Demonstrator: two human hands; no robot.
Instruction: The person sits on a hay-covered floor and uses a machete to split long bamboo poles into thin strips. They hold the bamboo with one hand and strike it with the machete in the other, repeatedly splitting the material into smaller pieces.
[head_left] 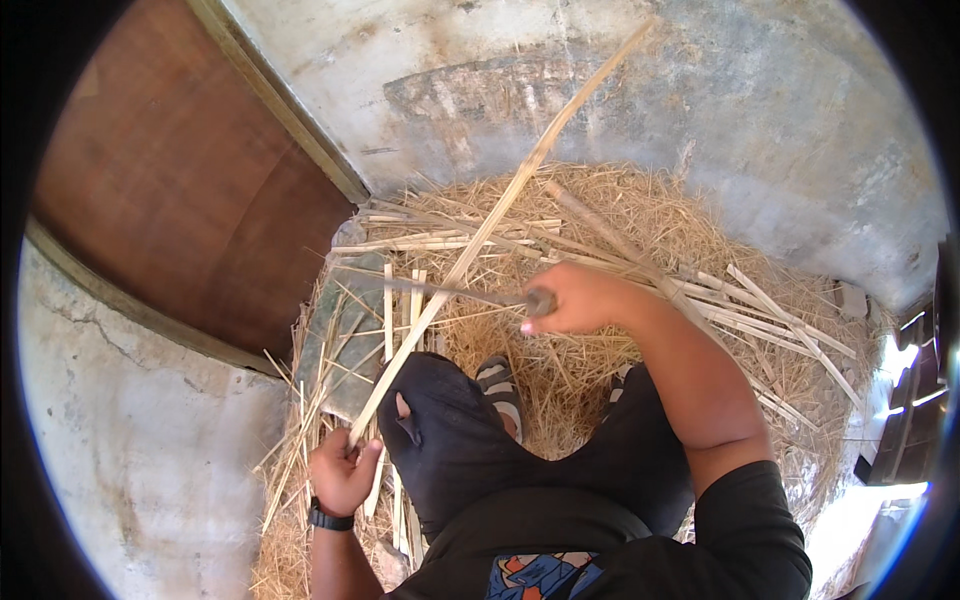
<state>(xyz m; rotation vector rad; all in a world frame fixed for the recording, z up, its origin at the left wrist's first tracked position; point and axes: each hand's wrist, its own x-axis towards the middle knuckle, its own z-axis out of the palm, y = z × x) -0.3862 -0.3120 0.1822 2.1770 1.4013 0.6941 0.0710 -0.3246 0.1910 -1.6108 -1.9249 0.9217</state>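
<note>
A long, pale bamboo strip [520, 180] slants from beside my left knee up toward the wall at the far right. My left hand [343, 475], with a dark watch at the wrist, is closed round its near end. In front of my knees, my right hand [585, 300] grips the round handle of a knife [480, 295]. Its thin, dark blade points left and crosses the strip in this view; whether the two touch I cannot tell. Several split strips [405, 310] lie beside my left knee.
Straw and shavings [640, 215] cover the ground around my sandalled feet. More strips [750, 315] and a thicker pole [605, 225] lie at the right. A flat stone [345, 340] is at the left. A plastered wall [760, 120] curves behind, with a brown door panel [190, 180] at the left.
</note>
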